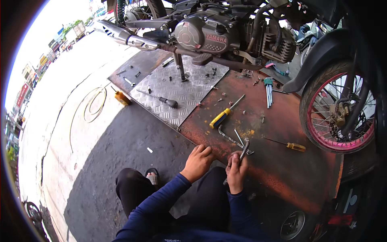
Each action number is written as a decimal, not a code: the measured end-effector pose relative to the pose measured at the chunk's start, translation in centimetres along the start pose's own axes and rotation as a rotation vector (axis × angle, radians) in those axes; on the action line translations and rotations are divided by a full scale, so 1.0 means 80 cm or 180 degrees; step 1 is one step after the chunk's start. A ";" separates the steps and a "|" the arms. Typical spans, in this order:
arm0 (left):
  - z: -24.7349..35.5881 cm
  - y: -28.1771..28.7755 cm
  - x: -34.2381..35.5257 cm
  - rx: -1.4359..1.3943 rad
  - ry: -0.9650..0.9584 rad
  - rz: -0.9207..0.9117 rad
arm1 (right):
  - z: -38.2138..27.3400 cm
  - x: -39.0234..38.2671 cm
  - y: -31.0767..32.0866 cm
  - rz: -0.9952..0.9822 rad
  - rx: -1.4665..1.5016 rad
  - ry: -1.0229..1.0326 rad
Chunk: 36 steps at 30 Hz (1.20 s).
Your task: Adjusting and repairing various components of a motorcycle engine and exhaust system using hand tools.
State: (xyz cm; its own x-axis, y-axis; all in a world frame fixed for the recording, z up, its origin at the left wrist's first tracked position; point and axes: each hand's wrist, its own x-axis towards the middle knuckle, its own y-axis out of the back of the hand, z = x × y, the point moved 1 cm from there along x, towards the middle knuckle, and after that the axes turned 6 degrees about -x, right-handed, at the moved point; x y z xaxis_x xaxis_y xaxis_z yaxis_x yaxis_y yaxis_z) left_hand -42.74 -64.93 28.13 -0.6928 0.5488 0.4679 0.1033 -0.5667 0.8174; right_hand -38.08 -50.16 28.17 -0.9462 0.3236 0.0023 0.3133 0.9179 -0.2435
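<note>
My right hand [236, 171] is closed round a dark metal L-shaped wrench [244, 150], whose bent end points up and away from me. At the near edge of the rusty metal platform [278, 165], my left hand [197, 163] has its fingers curled in; whatever they may hold is hidden. Just beyond the hands lie a bent metal lever [227, 137] and a thin bright rod [239, 137]. Farther off rests a yellow-and-black screwdriver [219, 118], and to the right a thinner one with a yellow handle [296, 147].
A motorcycle [217, 34] stands over the platform, its pink-rimmed front wheel [340, 115] at right. A dark-handled screwdriver [168, 102] and loose bolts lie on the tread plate [177, 115]. Nearby are a hex key set [269, 90] and an amber bottle [121, 98].
</note>
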 end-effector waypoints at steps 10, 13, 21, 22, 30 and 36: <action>-0.141 0.114 0.020 -0.1800 -0.0162 -0.0731 | 0.004 0.003 -0.052 0.1159 -0.0133 0.0416; -0.324 0.200 0.052 -0.1269 0.0310 -0.0542 | 0.003 0.002 -0.105 0.1554 0.0180 0.0975; -0.581 0.218 0.205 -0.5660 0.1032 0.0444 | 0.064 0.074 -0.335 0.1018 0.0527 0.0710; -0.589 0.204 0.235 -0.5518 0.0519 0.0358 | 0.073 0.086 -0.357 0.1046 0.0463 0.0636; -0.664 0.143 0.334 -0.7017 0.0901 -0.0744 | 0.114 0.141 -0.418 0.1986 0.0481 0.1104; -0.701 0.142 0.377 -0.6387 0.0862 -0.1298 | 0.117 0.144 -0.431 0.2467 -0.0073 0.1256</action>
State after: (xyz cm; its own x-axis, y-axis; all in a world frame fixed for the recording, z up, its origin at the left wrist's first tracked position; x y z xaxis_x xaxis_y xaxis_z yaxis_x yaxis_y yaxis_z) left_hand -102.49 -89.29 32.66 -0.5531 0.8112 0.1897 -0.6742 -0.3021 -0.6739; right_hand -60.53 -80.24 27.49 -0.3697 0.9114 0.1810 0.8632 0.4089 -0.2960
